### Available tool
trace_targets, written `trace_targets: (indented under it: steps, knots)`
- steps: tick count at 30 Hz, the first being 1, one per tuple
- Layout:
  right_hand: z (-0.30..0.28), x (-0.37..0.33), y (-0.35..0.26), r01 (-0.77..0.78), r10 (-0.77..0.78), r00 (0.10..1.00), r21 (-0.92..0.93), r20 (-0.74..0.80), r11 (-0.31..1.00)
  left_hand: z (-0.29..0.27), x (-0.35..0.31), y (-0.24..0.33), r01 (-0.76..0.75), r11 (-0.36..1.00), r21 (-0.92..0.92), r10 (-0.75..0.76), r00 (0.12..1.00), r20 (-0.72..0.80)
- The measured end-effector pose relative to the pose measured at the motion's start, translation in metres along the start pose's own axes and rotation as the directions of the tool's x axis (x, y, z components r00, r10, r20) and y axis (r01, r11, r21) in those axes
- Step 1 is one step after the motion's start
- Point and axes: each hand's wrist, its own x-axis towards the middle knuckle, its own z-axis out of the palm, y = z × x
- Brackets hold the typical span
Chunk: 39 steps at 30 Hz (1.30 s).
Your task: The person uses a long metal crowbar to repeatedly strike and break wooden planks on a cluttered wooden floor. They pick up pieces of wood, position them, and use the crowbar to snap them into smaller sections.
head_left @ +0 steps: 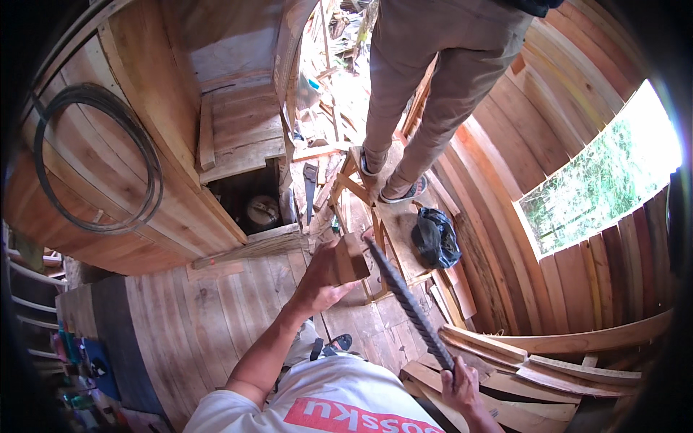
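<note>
My left hand [319, 283] is closed around a short wooden block [350, 261], held up in front of my body. My right hand [462, 384], at the lower right, grips the lower end of a long dark ribbed rod [408, 303]. The rod slants up and to the left, and its far end comes close beside the block; whether they touch I cannot tell. Beyond the block is a wooden bench [397, 209], where another person [444, 79] in brown trousers and sandals stands. A black plastic bag [436, 238] lies on the bench near that person's feet.
A coil of dark tubing [148, 166] hangs on the plank wall at left. A handsaw [310, 189] lies among wood scraps beside a dark floor-level opening [245, 189]. Loose boards [563, 372] are stacked at lower right, below a window opening [606, 173]. Planks [209, 310] form the floor.
</note>
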Motion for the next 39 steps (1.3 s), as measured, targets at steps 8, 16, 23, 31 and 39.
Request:
trace_targets:
  steps: [8,16,23,31,39]
  knots:
    - [-0.01,-0.011,-0.005,0.089,-0.079,0.989,0.079,-0.125,0.993,0.004,0.001,0.008,-0.141,0.982,0.124,0.145,0.989,-0.026]
    - [0.002,-0.015,0.004,0.051,-0.045,0.994,0.06,-0.104,0.997,0.012,0.0,0.014,0.017,0.999,0.048,-0.018,0.999,0.033]
    - [0.007,-0.007,-0.005,0.05,-0.045,0.993,0.041,-0.109,0.998,0.006,0.005,0.014,-0.035,0.997,0.066,0.036,0.999,-0.018]
    - [0.004,-0.017,-0.004,0.023,-0.014,0.993,0.074,-0.113,0.997,0.013,0.003,0.018,-0.055,0.998,-0.004,0.055,0.998,-0.009]
    - [0.018,-0.023,0.002,0.001,0.001,0.996,0.029,-0.089,1.0,0.014,-0.002,0.013,-0.131,0.986,0.102,0.136,0.99,-0.045]
